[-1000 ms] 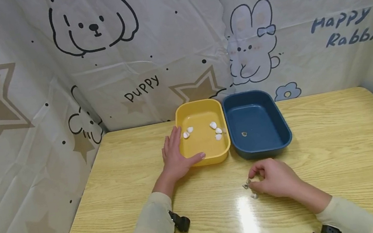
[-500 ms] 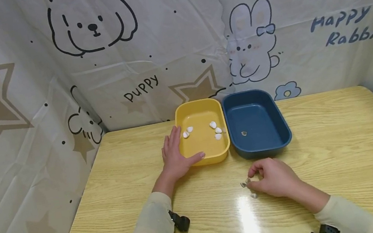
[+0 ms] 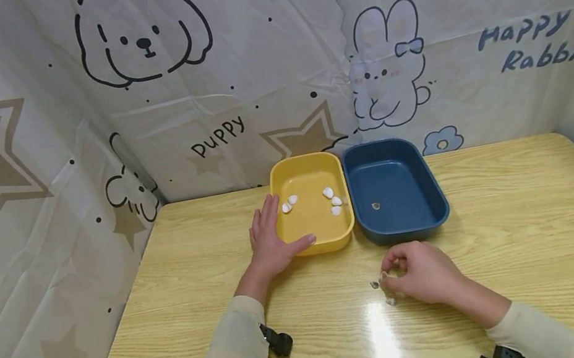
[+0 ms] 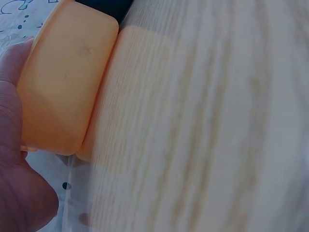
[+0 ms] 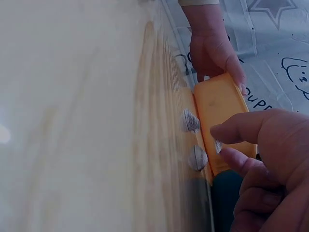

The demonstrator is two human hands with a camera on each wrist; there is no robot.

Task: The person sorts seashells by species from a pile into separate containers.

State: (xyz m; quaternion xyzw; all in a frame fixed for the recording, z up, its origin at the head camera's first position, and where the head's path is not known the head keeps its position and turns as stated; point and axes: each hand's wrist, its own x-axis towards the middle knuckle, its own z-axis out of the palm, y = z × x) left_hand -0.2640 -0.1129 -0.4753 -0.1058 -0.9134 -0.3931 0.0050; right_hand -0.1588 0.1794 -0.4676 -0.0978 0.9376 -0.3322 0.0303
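Observation:
My right hand (image 3: 420,273) is low over the table in front of the blue bin (image 3: 405,232). Between its thumb and a fingertip it pinches a small shell (image 5: 218,146), partly hidden by the fingers. Two more ridged grey shells lie close by on the table: one shell (image 3: 374,284) at the fingertips' left, another shell (image 3: 391,301) just below the thumb. My left hand (image 3: 270,241) rests against the yellow bin (image 3: 325,243), its fingers spread along the left side and its thumb across the front rim.
Several white shells (image 3: 335,201) lie in the yellow bin, in a left and a right group. One brownish shell (image 3: 376,206) sits inside the blue bin. Both bins stand side by side at the back edge of the wooden table (image 3: 192,256), before a printed curtain (image 3: 268,57).
The shell left of my right fingertips has shifted slightly left on the table. My right fingers have moved very little, at the pinched shell. The left hand and both bins stay put.

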